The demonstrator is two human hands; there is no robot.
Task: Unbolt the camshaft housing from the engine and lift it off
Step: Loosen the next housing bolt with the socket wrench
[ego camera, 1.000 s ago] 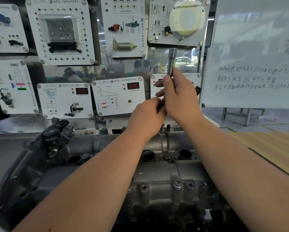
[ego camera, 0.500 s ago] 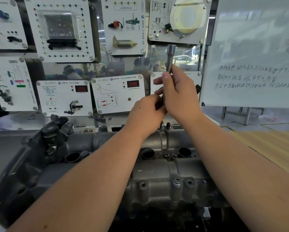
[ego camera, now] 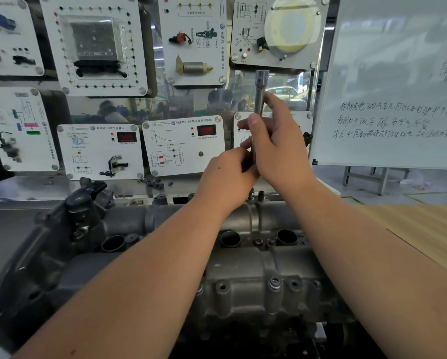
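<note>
Grey camshaft housing [ego camera: 243,275] still seated on engine, near-edge bolt [ego camera: 274,282] still in, both hands' fingers [ego camera: 253,123] clamped round upright socket extension [ego camera: 260,94] at far edge.

Engine [ego camera: 243,286] on steel bench [ego camera: 23,189]

The camshaft housing [ego camera: 243,275] lies before the instrument panels [ego camera: 183,146], the whiteboard [ego camera: 398,81] standing to their right.
</note>
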